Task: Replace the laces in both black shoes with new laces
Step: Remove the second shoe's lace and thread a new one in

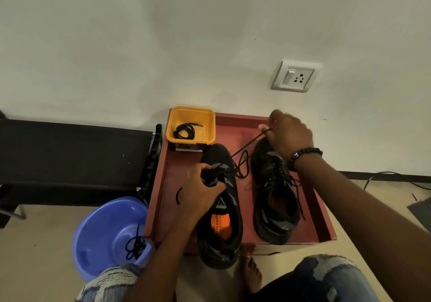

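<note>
Two black shoes stand on a red tray. The left shoe has an orange insole, and my left hand grips its tongue and upper near the eyelets. The right shoe is laced. My right hand pinches a black lace and holds it taut above the right shoe's toe; the lace runs down to the left shoe's eyelets and loops between the shoes. A yellow tub at the tray's back holds a coiled black lace.
A blue plastic basin on the floor to the left holds a tangled black lace. A black bench stands at left against the wall. A wall socket is above. My bare foot and knees are below the tray.
</note>
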The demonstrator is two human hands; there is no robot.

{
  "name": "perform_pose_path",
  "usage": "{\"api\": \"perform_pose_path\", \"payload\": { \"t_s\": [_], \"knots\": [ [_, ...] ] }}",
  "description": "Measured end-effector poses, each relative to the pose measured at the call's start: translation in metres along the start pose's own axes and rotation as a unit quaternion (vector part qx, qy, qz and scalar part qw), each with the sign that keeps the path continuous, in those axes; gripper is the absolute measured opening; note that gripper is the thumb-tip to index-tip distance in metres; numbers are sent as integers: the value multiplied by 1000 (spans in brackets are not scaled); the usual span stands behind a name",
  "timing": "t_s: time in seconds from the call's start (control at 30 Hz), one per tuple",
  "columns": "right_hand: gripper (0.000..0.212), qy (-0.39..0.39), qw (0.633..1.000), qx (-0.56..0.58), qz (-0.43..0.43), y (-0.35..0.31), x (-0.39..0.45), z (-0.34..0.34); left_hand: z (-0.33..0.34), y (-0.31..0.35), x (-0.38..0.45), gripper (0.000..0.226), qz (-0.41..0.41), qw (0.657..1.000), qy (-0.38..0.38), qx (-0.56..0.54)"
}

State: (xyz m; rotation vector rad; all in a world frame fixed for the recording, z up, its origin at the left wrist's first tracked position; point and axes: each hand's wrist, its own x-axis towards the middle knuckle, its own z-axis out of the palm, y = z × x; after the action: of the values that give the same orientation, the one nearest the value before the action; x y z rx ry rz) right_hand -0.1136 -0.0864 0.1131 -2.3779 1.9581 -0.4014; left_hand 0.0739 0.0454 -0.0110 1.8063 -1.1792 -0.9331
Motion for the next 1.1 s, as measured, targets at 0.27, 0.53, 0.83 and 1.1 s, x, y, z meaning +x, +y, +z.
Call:
{"api": "perform_pose_path", "payload": {
  "t_s": [0.27, 0.53, 0.83, 1.1],
  "knots": [
    [48, -128, 976, 166, -63, -12, -46, 47, -2, 3, -4, 50, 26, 1000, 7, 6],
    [14, -205, 955, 209, -46, -24, -61, 75, 3, 4, -4, 33, 96, 993, -8, 64],
    [8, -136, 988, 2, -73, -21, -54, 48, 2, 9, -6, 34, 78, 995, 1, 65],
    [19, -96, 990, 83, -59, -5, -49, 44, 1, 14, -8, 37, 68, 995, 10, 72]
  ]
}}
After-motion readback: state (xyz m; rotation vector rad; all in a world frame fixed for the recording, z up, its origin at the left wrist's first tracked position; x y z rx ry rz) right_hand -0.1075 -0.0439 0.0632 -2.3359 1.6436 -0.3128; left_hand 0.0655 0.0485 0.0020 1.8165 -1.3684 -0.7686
